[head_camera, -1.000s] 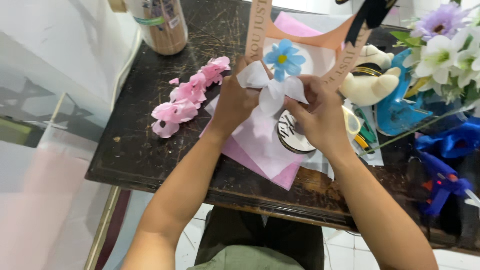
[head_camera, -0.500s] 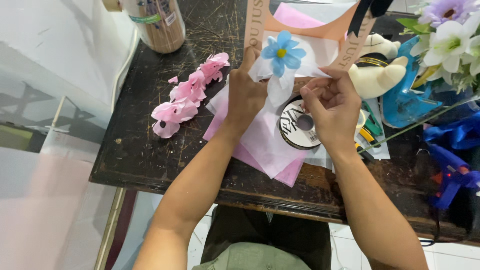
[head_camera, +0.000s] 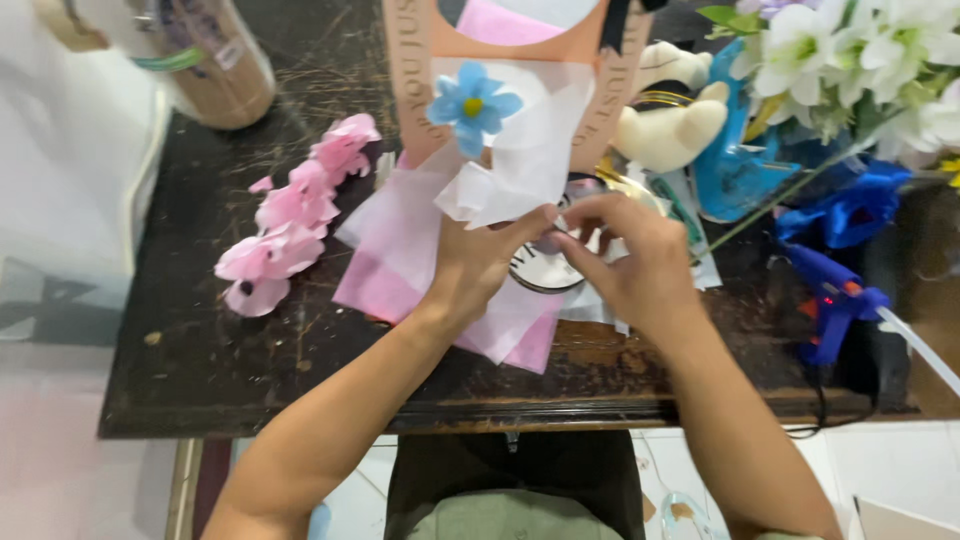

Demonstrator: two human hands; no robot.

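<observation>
Two hands meet at table centre over a small wrapped flower. Left hand (head_camera: 478, 265) pinches the lower end of the white tissue wrap (head_camera: 520, 165), fingers closed on it. Right hand (head_camera: 625, 262) has fingertips curled narrow at the same gathered end, touching the paper. The wrap's long axis runs diagonal, blue paper flower (head_camera: 473, 106) pointing up-left, away from the person. Pink tissue sheets (head_camera: 400, 270) lie beneath. Pink paper blossoms (head_camera: 295, 210) left, blue glue gun (head_camera: 832, 300) right, on the dark table (head_camera: 200, 370).
</observation>
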